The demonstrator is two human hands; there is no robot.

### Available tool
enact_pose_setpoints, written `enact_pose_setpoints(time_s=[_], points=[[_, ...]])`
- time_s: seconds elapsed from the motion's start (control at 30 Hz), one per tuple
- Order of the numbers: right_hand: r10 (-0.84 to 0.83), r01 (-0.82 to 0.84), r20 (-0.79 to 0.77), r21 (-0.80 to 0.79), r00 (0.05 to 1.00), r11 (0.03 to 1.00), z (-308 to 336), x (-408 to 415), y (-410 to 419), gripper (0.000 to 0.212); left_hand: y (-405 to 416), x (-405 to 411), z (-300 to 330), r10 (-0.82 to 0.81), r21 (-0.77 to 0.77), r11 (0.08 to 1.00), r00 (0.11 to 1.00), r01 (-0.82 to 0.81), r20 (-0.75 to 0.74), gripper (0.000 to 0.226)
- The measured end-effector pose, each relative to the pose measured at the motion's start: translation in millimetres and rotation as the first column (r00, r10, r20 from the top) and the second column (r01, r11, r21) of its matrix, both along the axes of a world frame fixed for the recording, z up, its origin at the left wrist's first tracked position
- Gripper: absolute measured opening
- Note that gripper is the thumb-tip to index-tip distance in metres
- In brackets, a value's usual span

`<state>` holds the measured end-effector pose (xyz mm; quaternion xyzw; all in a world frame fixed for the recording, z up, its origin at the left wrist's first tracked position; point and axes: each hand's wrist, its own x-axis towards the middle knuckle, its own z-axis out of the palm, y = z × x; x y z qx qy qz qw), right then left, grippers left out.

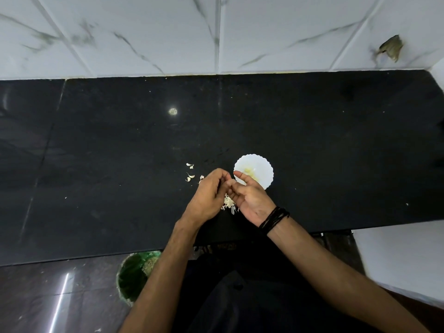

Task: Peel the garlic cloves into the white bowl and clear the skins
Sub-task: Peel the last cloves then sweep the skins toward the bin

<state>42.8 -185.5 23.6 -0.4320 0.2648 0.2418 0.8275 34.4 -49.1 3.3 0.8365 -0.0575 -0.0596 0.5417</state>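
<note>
Both hands meet near the black counter [120, 145] front edge; left hand [208, 197] fingers curled, right hand [249, 198] fingers loosely bent, any clove between them can't tell. White bowl [260, 165] just beyond the right hand, skins [229, 203] piled beneath, loose cloves [189, 175] left. Wide bare counter either side.

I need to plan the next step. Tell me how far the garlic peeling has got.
Done: some pale peeled garlic lies in the white bowl.

In hand: both hands, left hand and right hand, work together over the skin pile; what they hold is hidden.

Left: loose bits and the skins remain on the black counter, uncleared.
</note>
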Motion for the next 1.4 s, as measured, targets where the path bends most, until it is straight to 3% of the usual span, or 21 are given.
enact_pose_setpoints(time_s=[0.2,0.67,0.77,0.9,1.13,1.4], points=[[0.063,-0.052,0.097,-0.109,0.993,0.993,-3.3,-1.2,2.1,0.028,-2.3,-5.3,2.0,0.046,-0.032,0.998,0.999,-0.047,-0.022,0.010],[0.018,0.023,0.190,-0.213,0.982,0.977,-8.9,-1.8,7.1,0.028,-0.4,-14.2,-4.4,0.083,-0.084,0.992,0.991,-0.092,-0.104,0.009],[0.030,0.018,0.212,-0.222,0.977,0.975,-9.2,-0.3,4.2,0.027,-1.3,-12.6,-2.7,0.156,-0.110,0.979,0.978,-0.172,-0.138,0.003],[0.037,0.023,0.239,-0.244,0.970,0.970,-9.7,-1.1,3.3,0.025,-2.2,-10.1,-1.0,0.248,-0.151,0.950,0.954,-0.274,-0.170,0.017],[0.075,-0.001,0.269,-0.266,0.960,0.964,-4.3,-3.6,1.7,0.020,-2.7,-9.9,3.1,0.368,-0.161,0.908,0.920,-0.387,-0.132,0.005],[0.125,-0.041,0.269,-0.298,0.955,0.954,-0.5,-5.9,-4.3,0.015,0.1,-6.8,-0.8,0.317,-0.180,0.924,0.939,-0.338,-0.136,0.006]])
